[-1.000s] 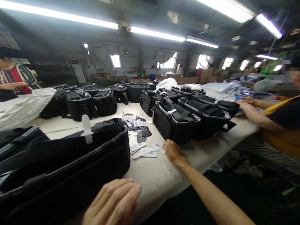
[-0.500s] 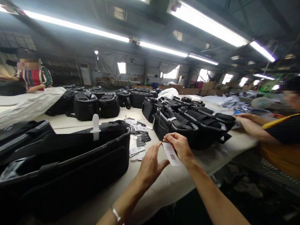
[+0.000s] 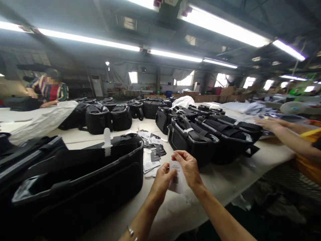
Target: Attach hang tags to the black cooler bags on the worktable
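Observation:
A white printed hang tag (image 3: 175, 183) is pinched between my two hands above the table edge. My left hand (image 3: 162, 180) grips its left side with thumb and fingers. The fingertips of my right hand (image 3: 187, 165) are closed at its top edge; whether they also hold a string there I cannot tell. Just behind them stands a black bag (image 3: 190, 137) with grey trim and a white strip round its handle. Loose black and white tags (image 3: 152, 150) lie scattered left of my hands. A large open black bag (image 3: 82, 184) with a white plastic strip (image 3: 107, 142) sits at the left.
More black bags (image 3: 121, 115) fill the far side of the white table (image 3: 152, 214). A co-worker's arms (image 3: 286, 130) reach in from the right. Another person (image 3: 52, 88) works at the far left beside white sheeting (image 3: 45, 118).
My left hand has closed from spread fingers onto the tag. The tag and right hand have moved slightly left and down. The right co-worker's hands have shifted, and the view has turned a little.

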{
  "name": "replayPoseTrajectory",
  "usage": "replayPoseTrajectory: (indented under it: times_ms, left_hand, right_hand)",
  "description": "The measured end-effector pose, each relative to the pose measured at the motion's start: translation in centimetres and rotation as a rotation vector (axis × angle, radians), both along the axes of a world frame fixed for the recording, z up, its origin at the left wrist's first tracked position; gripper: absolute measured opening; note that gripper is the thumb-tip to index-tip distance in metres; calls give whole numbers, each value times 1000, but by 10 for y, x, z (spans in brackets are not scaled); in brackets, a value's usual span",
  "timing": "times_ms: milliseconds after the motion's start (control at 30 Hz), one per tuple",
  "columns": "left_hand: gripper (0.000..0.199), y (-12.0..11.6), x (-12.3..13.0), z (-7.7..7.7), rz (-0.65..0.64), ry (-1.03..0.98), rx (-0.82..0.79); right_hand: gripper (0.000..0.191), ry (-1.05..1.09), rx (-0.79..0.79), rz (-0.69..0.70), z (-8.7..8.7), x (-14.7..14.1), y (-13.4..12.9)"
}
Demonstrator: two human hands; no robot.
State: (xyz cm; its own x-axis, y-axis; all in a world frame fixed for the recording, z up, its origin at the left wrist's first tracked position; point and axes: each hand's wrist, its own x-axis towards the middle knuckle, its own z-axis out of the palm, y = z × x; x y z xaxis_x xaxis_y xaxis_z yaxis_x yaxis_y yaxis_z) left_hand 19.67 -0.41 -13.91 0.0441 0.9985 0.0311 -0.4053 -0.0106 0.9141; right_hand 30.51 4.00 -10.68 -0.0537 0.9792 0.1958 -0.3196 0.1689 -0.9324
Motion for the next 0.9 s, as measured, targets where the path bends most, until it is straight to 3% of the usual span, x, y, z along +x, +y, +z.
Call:
replayPoseTrajectory:
  times_ms: [167, 233, 300, 367, 433, 533, 600, 633, 733, 900]
  left_hand:
    - [17, -36, -19, -17, -2, 180, -5]
    - [26, -64, -33, -19, 47, 424, 58]
    - [33, -97, -53, -11, 187, 782, 273]
    - [29, -133, -79, 8, 420, 1099, 551]
    - [28, -166, -112, 38, 698, 1314, 691]
    - [22, -201, -165, 84, 1118, 1584, 544]
    - [16, -211, -195, 102, 1250, 1748, 345]
    - [19, -213, -207, 107, 1243, 1812, 247]
    - [29, -209, -228, 110, 1045, 1896, 75]
    - [29, -198, -233, 110, 832, 1678, 130]
  right_hand:
    - [41, 95, -125, 136, 28, -7, -21]
    - [40, 11, -93, 206, 35, -11, -30]
    - [38, -128, -14, 253, 39, -19, -39]
    - [35, -283, 85, 282, 40, -32, -49]
    - [32, -399, 186, 309, 42, -48, -58]
    - [29, -477, 315, 364, 50, -77, -73]
    - [25, -496, 414, 407, 58, -95, -83]
    - [23, -507, 470, 429, 63, -104, -87]
    - [18, -577, 622, 486, 74, -126, -99]
    - [15, -825, 773, 458, 80, -151, -106]
